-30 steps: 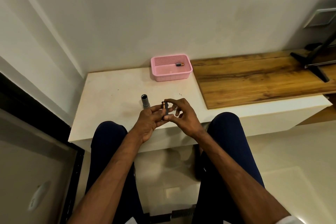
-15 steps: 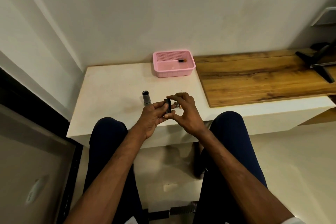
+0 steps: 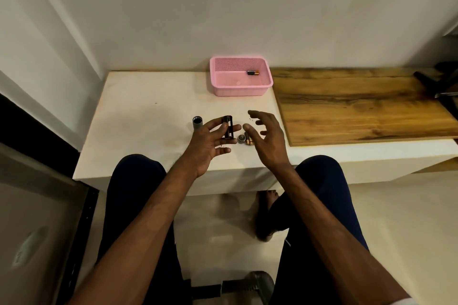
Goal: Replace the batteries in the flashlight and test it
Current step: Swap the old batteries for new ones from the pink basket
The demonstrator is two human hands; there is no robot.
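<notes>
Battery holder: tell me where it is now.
Head view: the battery holder is held by the left hand over the white table, with the upright grey flashlight tube to its left and loose batteries to its right.

Pink perforated plastic basket, glossy grained wood board, matt cream tabletop

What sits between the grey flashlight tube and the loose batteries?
In the head view: the left hand, holding a black battery holder, and a small round cap beside the batteries.
</notes>
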